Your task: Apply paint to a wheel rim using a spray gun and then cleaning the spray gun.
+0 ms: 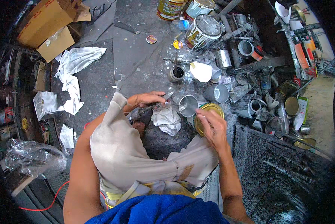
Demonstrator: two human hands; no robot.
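Note:
My left hand point(149, 99) is closed round a dark tool with a shiny metal end point(169, 93), held above my left knee. Its exact kind is hard to make out. My right hand point(214, 127) pinches the rim of a grey metal cup point(187, 107), whose open mouth faces up toward me. Below that hand is a tin with a gold-coloured rim point(216, 108), partly covered by my fingers. A crumpled white cloth point(166, 118) lies between my legs, just under the left hand's tool.
Ahead stand a small can of dark liquid point(176, 73), a white scrap point(201, 72) and another grey cup point(216, 93). Paint-streaked tins point(208, 28) and piled cans crowd the right. To the left are a white rag point(73, 63), a cardboard box point(44, 22) and clear plastic wrap point(35, 158).

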